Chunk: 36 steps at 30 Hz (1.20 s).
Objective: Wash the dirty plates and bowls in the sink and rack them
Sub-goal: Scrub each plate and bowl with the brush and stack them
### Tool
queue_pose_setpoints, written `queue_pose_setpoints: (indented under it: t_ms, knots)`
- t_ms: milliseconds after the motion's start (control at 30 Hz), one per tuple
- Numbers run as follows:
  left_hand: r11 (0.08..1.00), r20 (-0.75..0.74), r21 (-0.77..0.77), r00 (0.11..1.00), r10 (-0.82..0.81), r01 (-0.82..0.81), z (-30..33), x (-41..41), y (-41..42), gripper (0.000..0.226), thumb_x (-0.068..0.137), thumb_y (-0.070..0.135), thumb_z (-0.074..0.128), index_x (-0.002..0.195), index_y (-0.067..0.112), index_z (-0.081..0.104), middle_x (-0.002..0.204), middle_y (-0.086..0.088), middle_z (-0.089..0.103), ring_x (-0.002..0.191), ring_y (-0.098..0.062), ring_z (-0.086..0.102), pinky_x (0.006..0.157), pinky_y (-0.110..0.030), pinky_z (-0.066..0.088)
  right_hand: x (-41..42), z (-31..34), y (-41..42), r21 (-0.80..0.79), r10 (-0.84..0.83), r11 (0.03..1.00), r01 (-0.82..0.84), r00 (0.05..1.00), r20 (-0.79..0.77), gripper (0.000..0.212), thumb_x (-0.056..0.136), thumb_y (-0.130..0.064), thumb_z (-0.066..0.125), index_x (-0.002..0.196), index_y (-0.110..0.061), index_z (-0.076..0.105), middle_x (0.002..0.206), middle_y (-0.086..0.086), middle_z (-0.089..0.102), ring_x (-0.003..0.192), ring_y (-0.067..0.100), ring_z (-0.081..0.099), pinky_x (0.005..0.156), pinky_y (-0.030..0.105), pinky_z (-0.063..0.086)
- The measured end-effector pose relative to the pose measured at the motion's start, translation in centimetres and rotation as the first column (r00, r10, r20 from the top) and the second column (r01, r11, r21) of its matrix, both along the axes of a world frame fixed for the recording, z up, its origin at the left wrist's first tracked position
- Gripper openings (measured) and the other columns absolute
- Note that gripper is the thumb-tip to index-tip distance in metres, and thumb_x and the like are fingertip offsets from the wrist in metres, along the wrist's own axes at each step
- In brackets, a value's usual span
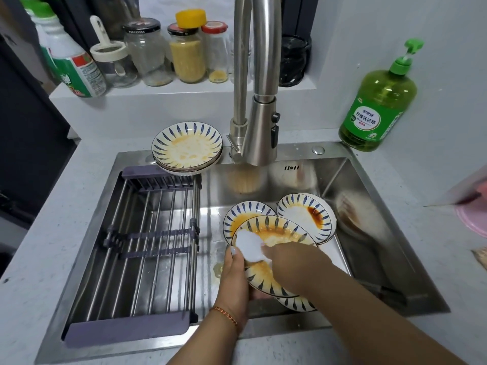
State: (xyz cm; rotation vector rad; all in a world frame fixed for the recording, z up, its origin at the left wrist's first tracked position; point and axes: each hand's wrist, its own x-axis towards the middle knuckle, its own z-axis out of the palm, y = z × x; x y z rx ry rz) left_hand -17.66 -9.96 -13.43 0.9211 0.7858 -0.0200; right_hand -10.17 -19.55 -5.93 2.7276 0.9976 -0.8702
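Left hand (234,272) grips the rim of a stained plate (274,233) held tilted inside the sink (382,272). Right hand (292,262) presses a white sponge (249,246) onto that plate; other plates (307,217) lie behind it

A single head-worn camera looks forward and steeply down from close above a rectangular stainless steel sink (369,180), facing the far wall. The wide-angle lens bends the pale speckled table (39,246) edges left and right.
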Motion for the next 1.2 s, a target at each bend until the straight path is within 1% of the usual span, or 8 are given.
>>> queue_pose_setpoints:
  t_ms: [333,467,600,733,867,967,1100,1200]
  knots:
    - [0.991,-0.011,0.129,0.999,0.045,-0.043,-0.2,0.1,-0.1,0.032,0.100,0.054,0.028,0.118,0.041,0.052,0.116,-0.002,0.067,0.098,-0.029,0.069,0.067,-0.063,0.055,2.9,2.9,-4.7,-0.344,-0.011,0.939,0.019,1.000,0.027,0.041,0.093,-0.024,0.038,0.132,-0.023,0.050,0.116,0.002,0.059,0.100,0.022,0.058,0.090,0.040,0.049]
    - [0.980,0.012,0.197,0.999,-0.040,0.037,0.7,0.1,-0.6,0.033,0.102,0.050,0.029,0.124,0.037,0.048,0.116,0.000,0.066,0.099,-0.024,0.068,0.066,-0.056,0.058,3.5,1.8,-2.3,-0.187,-0.113,0.972,0.144,0.980,0.165,0.047,0.094,-0.012,0.033,0.139,-0.022,0.043,0.111,0.001,0.058,0.095,0.021,0.056,0.072,0.034,0.045]
    - [0.985,-0.010,0.169,1.000,-0.027,0.028,1.6,1.1,0.1,0.036,0.102,0.049,0.028,0.125,0.032,0.049,0.120,-0.008,0.065,0.095,-0.028,0.068,0.053,-0.040,0.056,1.3,1.7,-0.8,-0.038,0.075,0.997,-0.072,0.992,0.097,0.064,0.094,-0.005,0.031,0.151,-0.030,0.018,0.120,0.006,0.055,0.093,0.021,0.052,0.070,0.034,0.044]
    - [0.977,0.004,0.211,1.000,0.030,-0.031,2.7,1.3,2.0,0.034,0.102,0.050,0.024,0.111,0.033,0.052,0.112,-0.004,0.067,0.091,-0.028,0.069,0.058,-0.046,0.058,1.0,3.9,-2.6,-0.160,0.224,0.962,-0.223,0.975,-0.010,0.052,0.098,-0.008,0.031,0.148,-0.023,0.030,0.131,0.007,0.051,0.109,0.023,0.054,0.086,0.035,0.048]
    - [0.967,0.024,0.253,1.000,-0.001,-0.005,3.7,1.1,2.6,0.034,0.101,0.051,0.028,0.115,0.031,0.052,0.115,-0.003,0.067,0.095,-0.029,0.070,0.056,-0.045,0.057,3.7,4.7,-2.9,-0.340,-0.024,0.939,0.056,0.995,0.097,0.045,0.093,-0.012,0.037,0.136,-0.020,0.046,0.124,0.001,0.056,0.106,0.022,0.056,0.079,0.031,0.044]
    - [0.957,0.041,0.287,0.998,-0.050,0.036,4.3,1.4,2.0,0.036,0.101,0.050,0.029,0.116,0.028,0.053,0.115,-0.005,0.066,0.093,-0.027,0.069,0.052,-0.039,0.055,4.2,4.1,-1.0,-0.152,-0.231,0.956,0.251,0.963,0.138,0.041,0.098,-0.016,0.036,0.138,-0.018,0.043,0.122,0.004,0.057,0.109,0.025,0.055,0.083,0.035,0.044]
    - [0.950,0.020,0.307,0.998,-0.060,0.051,5.2,2.1,1.9,0.030,0.103,0.045,0.028,0.110,0.031,0.054,0.112,-0.009,0.065,0.082,-0.024,0.068,0.042,-0.031,0.052,2.1,3.9,0.1,0.022,0.063,0.998,-0.065,0.994,0.091,0.070,0.091,-0.001,0.034,0.152,-0.030,0.014,0.100,0.002,0.056,0.083,0.021,0.052,0.061,0.032,0.044]
    - [0.928,-0.002,0.373,1.000,-0.031,0.029,5.5,2.2,2.8,0.033,0.102,0.048,0.026,0.110,0.030,0.054,0.109,-0.007,0.064,0.081,-0.026,0.066,0.044,-0.030,0.051,1.1,4.2,-2.0,-0.041,0.217,0.975,-0.216,0.976,0.002,0.059,0.097,-0.006,0.034,0.151,-0.027,0.020,0.119,0.005,0.054,0.096,0.018,0.051,0.078,0.034,0.048]
